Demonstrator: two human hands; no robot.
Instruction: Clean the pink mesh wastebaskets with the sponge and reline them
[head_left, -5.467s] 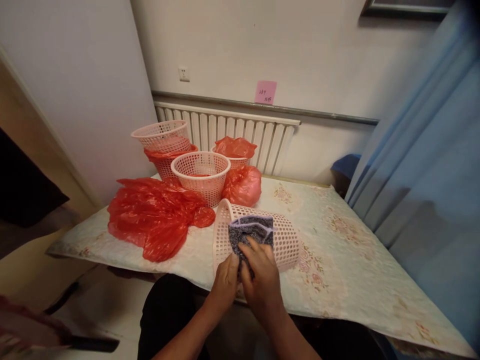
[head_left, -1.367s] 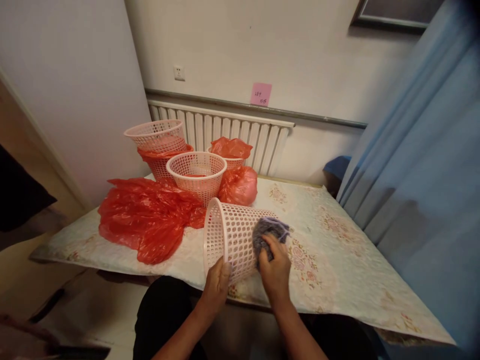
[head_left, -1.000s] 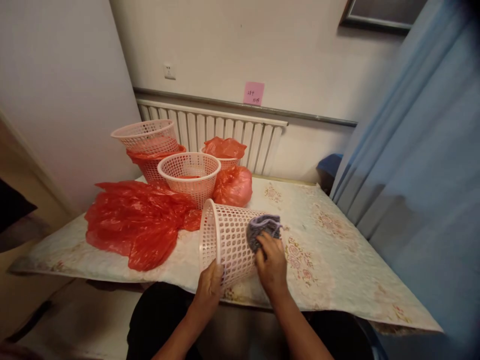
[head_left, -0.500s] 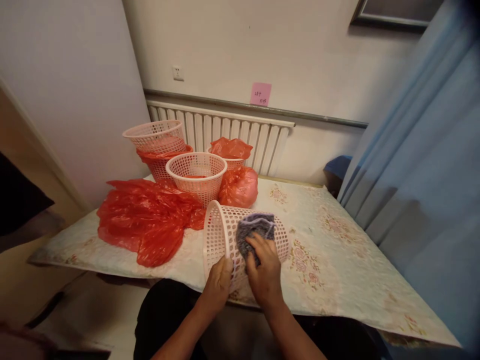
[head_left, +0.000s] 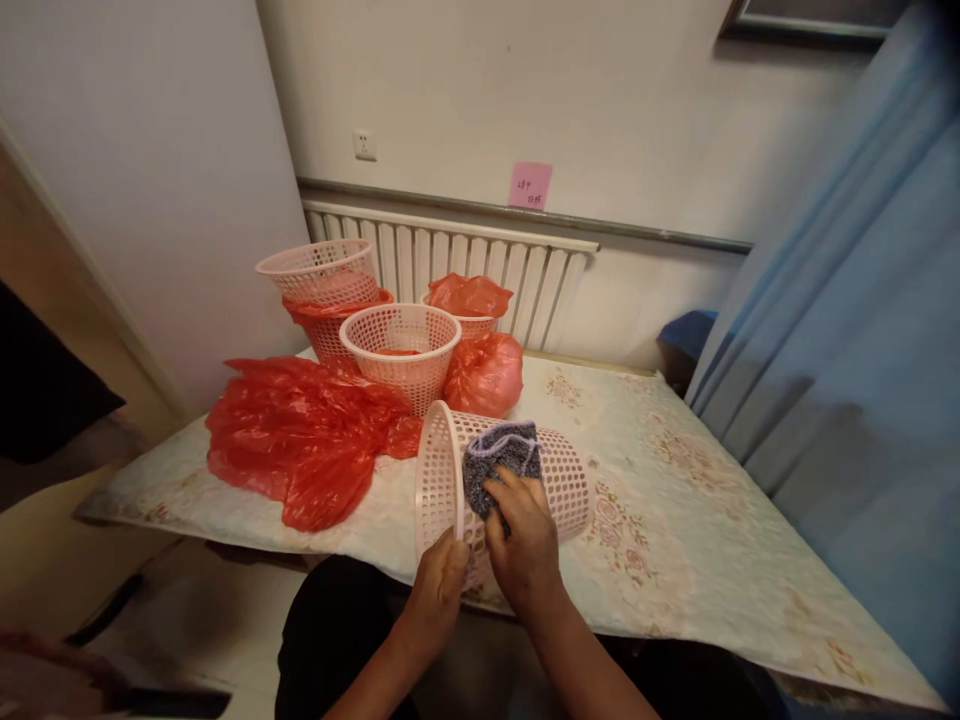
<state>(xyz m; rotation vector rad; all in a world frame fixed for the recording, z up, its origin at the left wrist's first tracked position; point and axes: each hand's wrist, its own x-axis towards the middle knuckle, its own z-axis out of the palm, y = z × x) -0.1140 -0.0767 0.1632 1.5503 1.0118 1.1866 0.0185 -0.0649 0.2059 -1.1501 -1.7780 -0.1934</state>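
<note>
Pale pink perforated plastic basket [head_left: 568,482] lies on its side at the near edge of floral-covered tabletop [head_left: 705,545]. Left hand [head_left: 441,582]: grip clamped on its rim. Right hand [head_left: 525,548]: grip closed on dark gray cloth [head_left: 504,450], pressed to basket's outer wall. Behind: 1 upright basket [head_left: 412,378], rounded red plastic bag [head_left: 484,375]. Left: crumpled red plastic bags [head_left: 300,430].

- Before you: a flowered table [head_left: 697,560].
- Nearest you: the tipped basket [head_left: 562,478].
- To your left: red bags [head_left: 307,435].
- Behind: an upright basket [head_left: 406,375], a red bundle [head_left: 484,375], two lined baskets [head_left: 330,332], bases hidden.
</note>
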